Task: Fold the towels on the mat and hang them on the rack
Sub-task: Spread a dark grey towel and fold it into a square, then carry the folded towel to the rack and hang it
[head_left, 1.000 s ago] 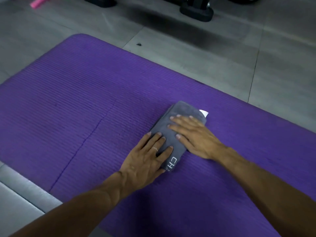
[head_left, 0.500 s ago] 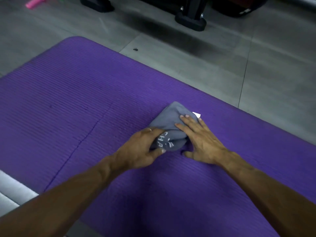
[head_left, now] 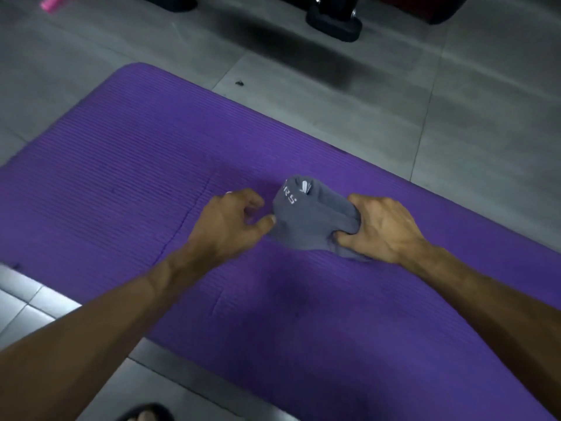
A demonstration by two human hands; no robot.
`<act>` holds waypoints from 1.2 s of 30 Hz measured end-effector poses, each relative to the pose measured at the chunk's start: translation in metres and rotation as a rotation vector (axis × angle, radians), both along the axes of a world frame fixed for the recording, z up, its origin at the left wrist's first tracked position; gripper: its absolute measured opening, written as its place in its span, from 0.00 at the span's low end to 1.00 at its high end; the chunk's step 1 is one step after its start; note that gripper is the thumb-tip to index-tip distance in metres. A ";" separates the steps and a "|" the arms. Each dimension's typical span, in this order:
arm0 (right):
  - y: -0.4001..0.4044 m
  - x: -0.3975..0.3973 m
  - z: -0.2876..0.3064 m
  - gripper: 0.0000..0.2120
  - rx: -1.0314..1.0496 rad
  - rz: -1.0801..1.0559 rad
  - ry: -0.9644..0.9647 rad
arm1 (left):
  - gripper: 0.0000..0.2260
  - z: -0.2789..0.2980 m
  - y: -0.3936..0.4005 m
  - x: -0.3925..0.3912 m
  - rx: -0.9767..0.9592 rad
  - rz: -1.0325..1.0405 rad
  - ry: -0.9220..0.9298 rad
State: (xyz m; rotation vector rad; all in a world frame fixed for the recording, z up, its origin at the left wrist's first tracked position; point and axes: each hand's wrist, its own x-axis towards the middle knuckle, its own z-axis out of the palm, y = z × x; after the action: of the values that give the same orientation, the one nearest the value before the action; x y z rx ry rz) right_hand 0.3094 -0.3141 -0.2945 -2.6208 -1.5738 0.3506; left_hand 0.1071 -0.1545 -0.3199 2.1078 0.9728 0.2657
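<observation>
Right hand grips folded towel at 3 o'clock; left hand loosely curled, thumb touching towel. Lift level, keep fold closed.

A home exercise corner or a small gym room is suggested by what is seen here. The floor is covered with large grey tiles, and a purple ribbed exercise mat is spread over it. At the far edge, black rubber-like feet of some heavy equipment are placed on the tiles, though the machine itself is cut off and cannot be identified. A small pink object is lying on the floor at the far left. The light is dim, as in an indoor room.
</observation>
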 end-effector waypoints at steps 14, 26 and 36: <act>-0.124 -0.052 0.335 0.19 0.066 -0.594 0.161 | 0.11 0.331 -0.114 0.004 0.270 -0.508 0.394; -0.339 -0.029 0.566 0.21 0.281 -0.883 0.140 | 0.14 0.551 -0.329 0.068 0.423 -0.732 0.357; -0.560 0.033 0.655 0.18 0.266 -0.893 0.091 | 0.14 0.651 -0.527 0.150 0.509 -0.765 0.371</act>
State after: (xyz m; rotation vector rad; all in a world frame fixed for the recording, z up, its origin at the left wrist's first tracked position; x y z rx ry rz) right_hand 0.3425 -0.8738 0.3605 -2.6995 -0.2860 0.1660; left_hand 0.2567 -0.6811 0.3313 2.8914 0.2241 -0.3110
